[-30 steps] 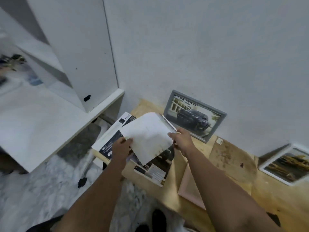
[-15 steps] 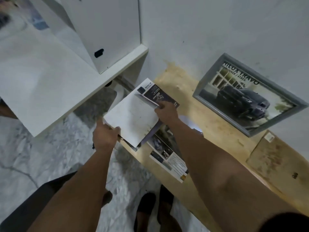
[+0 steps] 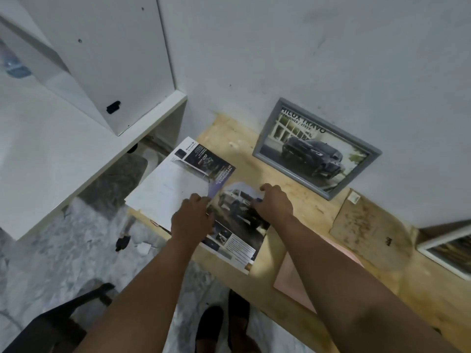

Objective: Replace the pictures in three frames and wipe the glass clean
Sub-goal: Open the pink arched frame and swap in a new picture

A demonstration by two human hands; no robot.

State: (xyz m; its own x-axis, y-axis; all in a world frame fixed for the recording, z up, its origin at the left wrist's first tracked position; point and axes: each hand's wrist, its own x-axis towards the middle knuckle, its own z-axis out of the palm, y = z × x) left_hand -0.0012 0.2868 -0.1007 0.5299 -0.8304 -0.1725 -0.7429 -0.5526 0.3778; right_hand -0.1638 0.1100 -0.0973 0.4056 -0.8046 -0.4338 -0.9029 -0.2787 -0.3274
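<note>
Worktop (image 3: 254,159) of pale wood runs along the white wall from upper left to lower right, and everything for the job sits on it. Leaning on the wall is the grey frame (image 3: 316,149), already holding a dark pickup picture; a white frame (image 3: 446,247) shows only its corner at the right edge. Between them lies a stained backing board (image 3: 369,230), flat, with a pink sheet (image 3: 293,278) nearer the person, partly under the right forearm.

At the worktop's left end is a white sheet (image 3: 165,189), laid over a dark brochure (image 3: 204,161), its near corner hanging off the edge. Just right of it lies the truck picture (image 3: 237,225), its long axis running from the wall side down toward the person.

Left hand (image 3: 191,220) lies on the seam where the white sheet meets the truck picture, fingers bent down onto the paper; whether it pinches a sheet edge or only presses, I cannot tell. Right hand (image 3: 275,202) has its fingers curled on the picture's far right edge, seemingly gripping it.

Judged from this, the truck picture is the one being chosen. It lies directly under both hands, and the right hand is nearer the frames, so carrying it rightward falls to that side
</note>
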